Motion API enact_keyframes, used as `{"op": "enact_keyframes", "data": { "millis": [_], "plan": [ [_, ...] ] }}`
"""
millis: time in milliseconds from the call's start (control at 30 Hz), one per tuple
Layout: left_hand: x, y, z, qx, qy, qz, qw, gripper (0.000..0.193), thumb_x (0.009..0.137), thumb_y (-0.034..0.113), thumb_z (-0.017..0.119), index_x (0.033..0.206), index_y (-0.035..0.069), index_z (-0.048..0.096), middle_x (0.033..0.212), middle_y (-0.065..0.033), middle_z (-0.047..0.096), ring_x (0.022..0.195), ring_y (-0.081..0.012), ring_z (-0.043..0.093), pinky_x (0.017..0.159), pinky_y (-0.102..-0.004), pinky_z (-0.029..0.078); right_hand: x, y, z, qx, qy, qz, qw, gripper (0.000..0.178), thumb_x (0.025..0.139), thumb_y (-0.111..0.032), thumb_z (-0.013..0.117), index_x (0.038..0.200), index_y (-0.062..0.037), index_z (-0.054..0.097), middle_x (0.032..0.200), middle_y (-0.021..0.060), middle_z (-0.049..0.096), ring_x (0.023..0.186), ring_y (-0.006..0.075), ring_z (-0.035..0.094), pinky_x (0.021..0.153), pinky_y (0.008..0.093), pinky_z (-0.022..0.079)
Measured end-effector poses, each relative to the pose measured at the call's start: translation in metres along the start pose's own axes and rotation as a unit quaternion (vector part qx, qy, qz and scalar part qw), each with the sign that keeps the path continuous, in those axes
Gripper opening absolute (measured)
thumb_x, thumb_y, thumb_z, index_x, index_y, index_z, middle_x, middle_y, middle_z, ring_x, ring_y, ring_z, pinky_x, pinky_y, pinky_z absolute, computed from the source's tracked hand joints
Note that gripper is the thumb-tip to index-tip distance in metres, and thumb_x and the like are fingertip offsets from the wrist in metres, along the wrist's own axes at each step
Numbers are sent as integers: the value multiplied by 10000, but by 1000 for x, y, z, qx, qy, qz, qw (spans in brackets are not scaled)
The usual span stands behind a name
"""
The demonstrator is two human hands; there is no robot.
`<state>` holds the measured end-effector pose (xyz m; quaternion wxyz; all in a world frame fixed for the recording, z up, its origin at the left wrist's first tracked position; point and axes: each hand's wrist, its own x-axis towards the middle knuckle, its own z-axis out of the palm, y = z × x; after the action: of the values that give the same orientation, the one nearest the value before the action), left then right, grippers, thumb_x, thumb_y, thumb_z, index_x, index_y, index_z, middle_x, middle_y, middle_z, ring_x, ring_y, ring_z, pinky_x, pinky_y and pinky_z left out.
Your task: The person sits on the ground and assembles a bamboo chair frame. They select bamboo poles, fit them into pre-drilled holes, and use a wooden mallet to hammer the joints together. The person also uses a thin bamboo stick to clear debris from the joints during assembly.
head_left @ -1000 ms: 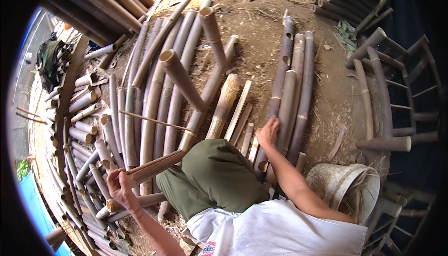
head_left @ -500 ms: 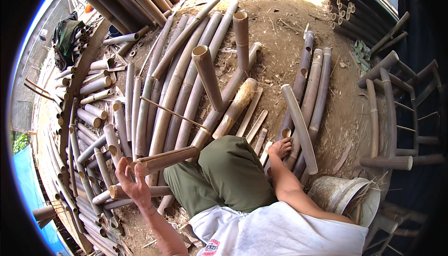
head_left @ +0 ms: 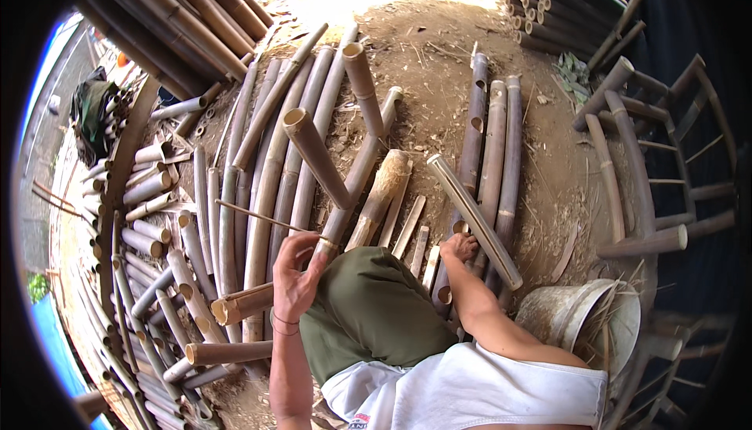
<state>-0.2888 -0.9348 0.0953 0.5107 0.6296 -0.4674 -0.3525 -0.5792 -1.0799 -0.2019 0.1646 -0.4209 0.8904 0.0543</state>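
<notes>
Left hand (head_left: 294,281), fingers curled, sits by the thin stick (head_left: 258,215) and the branched bamboo pole (head_left: 366,165); can't tell if it grips anything. Right hand (head_left: 460,247), fingers bent in, is at the holed dark pole (head_left: 471,156), grip unclear. Slotted pole (head_left: 475,221) slants over the long poles just beside it.

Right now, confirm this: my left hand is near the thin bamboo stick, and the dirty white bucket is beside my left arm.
Wrong arm: the head view shows the dirty white bucket beside your right arm. Your left hand is near the thin bamboo stick.
</notes>
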Motion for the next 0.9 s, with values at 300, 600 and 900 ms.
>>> {"op": "enact_keyframes", "data": {
  "millis": [300, 600, 900],
  "plan": [
    [-43, -25, -53, -56, -6, -118, 991, 263, 954, 56, 666, 1198, -29, 617, 1100, -55, 679, 1006, -102, 614, 891, -237, 475, 3, 19, 3, 4, 36, 2, 999, 728, 727, -356, 829, 1281, 13, 533, 1319, 165, 510, 1254, 334, 495, 1066, 417, 451],
    [-64, 16, -143, 98, 112, 52, 988, 235, 929, -16, 626, 1163, -37, 638, 1239, -117, 603, 1094, -174, 616, 927, -324, 520, 20, 55, -21, 193, -65, -72, 976, 838, 639, -361, 881, 1281, 75, 564, 1264, 256, 600, 1216, 371, 564, 1057, 433, 449],
    [-61, 20, -190, 81, 189, -37, 978, 247, 991, 162, 628, 1181, 8, 655, 1115, -83, 687, 1011, -138, 639, 937, -281, 499, 63, -8, -135, 593, -421, -90, 681, 629, 755, -544, 777, 1079, -28, 621, 857, 99, 638, 728, 240, 662, 664, 394, 577]
  ]
}}
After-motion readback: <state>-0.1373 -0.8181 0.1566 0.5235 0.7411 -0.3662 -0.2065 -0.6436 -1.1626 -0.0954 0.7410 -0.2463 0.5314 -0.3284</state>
